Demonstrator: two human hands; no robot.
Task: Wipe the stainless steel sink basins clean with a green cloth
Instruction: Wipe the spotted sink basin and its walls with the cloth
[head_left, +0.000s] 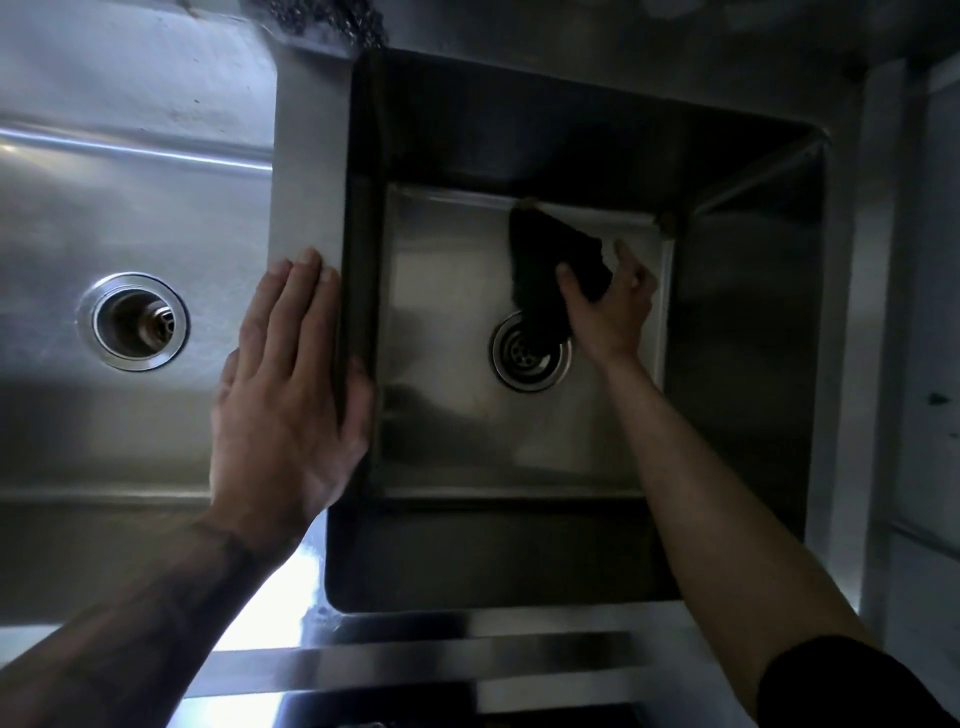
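the right hand (610, 306) grips the cloth (553, 270), which looks dark here, against the floor of the right basin (447, 291), just above its drain (530, 353). the left hand (288, 384) lies flat, fingers straight, on the divider (306, 171) beside the left basin (78, 218).
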